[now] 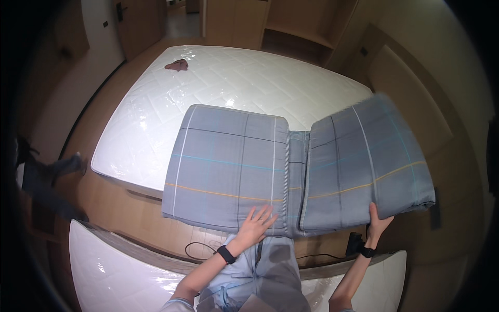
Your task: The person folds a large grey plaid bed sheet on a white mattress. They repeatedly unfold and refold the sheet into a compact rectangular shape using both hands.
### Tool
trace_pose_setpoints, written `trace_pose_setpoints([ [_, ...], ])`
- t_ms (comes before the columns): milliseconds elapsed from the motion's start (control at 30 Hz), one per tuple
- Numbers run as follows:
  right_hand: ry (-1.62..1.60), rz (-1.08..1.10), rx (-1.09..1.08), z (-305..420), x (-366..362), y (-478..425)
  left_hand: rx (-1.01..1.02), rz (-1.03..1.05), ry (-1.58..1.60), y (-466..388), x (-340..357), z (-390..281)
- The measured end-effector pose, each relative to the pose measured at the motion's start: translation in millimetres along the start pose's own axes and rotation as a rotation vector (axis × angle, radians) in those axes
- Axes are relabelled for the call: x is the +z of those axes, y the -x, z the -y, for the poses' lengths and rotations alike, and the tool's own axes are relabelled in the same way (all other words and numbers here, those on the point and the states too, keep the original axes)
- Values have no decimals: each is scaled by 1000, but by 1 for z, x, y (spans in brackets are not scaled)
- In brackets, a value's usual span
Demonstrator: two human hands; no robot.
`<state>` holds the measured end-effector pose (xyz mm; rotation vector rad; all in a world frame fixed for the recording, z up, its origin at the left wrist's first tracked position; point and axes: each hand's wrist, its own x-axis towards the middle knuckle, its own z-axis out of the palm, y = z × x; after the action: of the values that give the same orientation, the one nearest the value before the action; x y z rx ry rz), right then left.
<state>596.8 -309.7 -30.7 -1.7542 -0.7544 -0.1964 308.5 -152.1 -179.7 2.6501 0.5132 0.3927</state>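
Note:
A thick grey-blue quilt (226,156) with a checked pattern of white, dark, turquoise and orange lines lies before me, folded into two stacks. A narrow strip of the same fabric joins them. My left hand (255,226) rests flat, fingers spread, on the front edge of the left stack, near its ribbed inner border. Around the front edge of the right stack (358,163), my right hand (379,224) has its thumb on top and its fingers hidden beneath. That stack tilts up at its outer side, and its far corner is blurred.
Beyond the quilt is a white mattress (249,85) in shiny plastic, with a crumpled reddish-brown cloth (177,65) on it. Another plastic-wrapped mattress (117,269) is behind my legs. A black cable (199,249) runs over the wooden floor. A person's legs (50,183) show at left.

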Motion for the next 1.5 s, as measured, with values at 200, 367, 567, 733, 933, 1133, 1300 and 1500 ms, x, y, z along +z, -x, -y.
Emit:
trace_pose_setpoints([
  [200, -313, 887, -240, 86, 60, 92, -155, -100, 830, 26, -19, 35],
  [367, 351, 1275, -508, 94, 104, 131, -1142, -780, 1245, 209, 12, 170],
  [567, 365, 1219, -217, 42, 93, 172, -891, -888, 1562, 257, -120, 144],
  [733, 253, 1071, -170, 55, 120, 190, -902, -815, 1298, 192, -111, 145],
  [933, 391, 792, -242, 48, 161, 194, -988, -734, 912, 178, -64, 178],
  [1133, 347, 652, -311, 33, 171, 181, -1100, -733, 660, 197, -57, 218],
  [1300, 352, 686, -277, 29, 193, 154, -959, -749, 1024, 158, -98, 198],
  [1500, 313, 753, -496, 90, 221, 151, -747, -455, 935, 104, -159, 197],
])
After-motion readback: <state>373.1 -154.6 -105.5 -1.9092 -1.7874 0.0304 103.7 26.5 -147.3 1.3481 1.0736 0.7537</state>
